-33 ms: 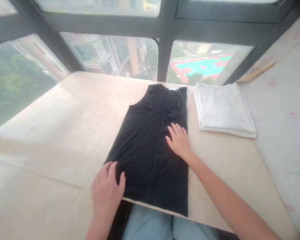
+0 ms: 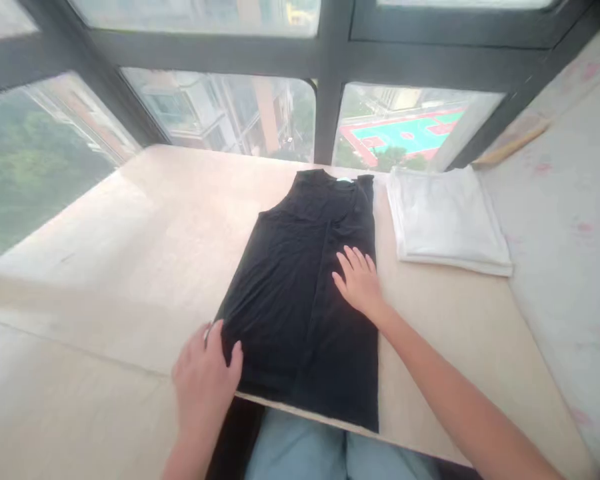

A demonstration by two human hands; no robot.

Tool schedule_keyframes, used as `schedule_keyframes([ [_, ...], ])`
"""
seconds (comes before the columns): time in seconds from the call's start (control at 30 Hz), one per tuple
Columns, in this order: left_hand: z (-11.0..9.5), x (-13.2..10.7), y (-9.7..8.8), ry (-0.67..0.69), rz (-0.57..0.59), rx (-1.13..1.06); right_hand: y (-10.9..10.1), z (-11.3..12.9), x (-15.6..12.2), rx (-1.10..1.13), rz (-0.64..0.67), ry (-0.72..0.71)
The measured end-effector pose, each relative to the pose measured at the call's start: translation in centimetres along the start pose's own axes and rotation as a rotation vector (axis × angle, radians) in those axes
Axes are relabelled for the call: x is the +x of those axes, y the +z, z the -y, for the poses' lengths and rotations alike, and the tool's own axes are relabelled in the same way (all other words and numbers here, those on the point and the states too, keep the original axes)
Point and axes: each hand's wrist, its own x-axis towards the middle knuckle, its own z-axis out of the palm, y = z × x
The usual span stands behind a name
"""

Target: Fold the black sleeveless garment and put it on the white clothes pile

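A black sleeveless garment (image 2: 290,280) lies flat on the pale table (image 2: 130,253), its right side folded inward along a lengthwise crease. My right hand (image 2: 360,283) rests flat on the folded right part, fingers spread, holding nothing. My left hand (image 2: 205,380) sits at the garment's lower left corner near the table's front edge, fingers together with the thumb on the black cloth; whether it pinches the cloth I cannot make out.
A folded white cloth stack (image 2: 445,220) lies right of the garment. A light patterned mattress (image 2: 570,220) runs along the right. Dark-framed windows (image 2: 330,100) stand behind the table. My blue-trousered legs (image 2: 330,453) show below the front edge.
My left hand has slid a little left and back along the garment's lower left corner. My right hand has hardly moved.
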Motion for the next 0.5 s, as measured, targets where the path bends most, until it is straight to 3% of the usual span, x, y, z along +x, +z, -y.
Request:
schedule_keyframes([
  [0.13, 1.9, 1.2, 0.2, -0.090, 0.132, -0.091, -0.5, -2.2, -0.1, -0.003, 0.014, -0.010],
  [0.33, -0.3, -0.1, -0.4, -0.274, 0.438, -0.367, -1.9, -4.7, -1.3, -0.018, 0.025, 0.019],
  [0.43, -0.6, -0.9, -0.5, -0.337, 0.494, -0.444, -2.9, -5.0, 1.2, 0.013, 0.024, 0.058],
  [0.5, -0.2, -1.4, -0.4, -0.400, 0.476, -0.511, -3.2, -4.7, 5.5, 0.063, 0.010, 0.093],
])
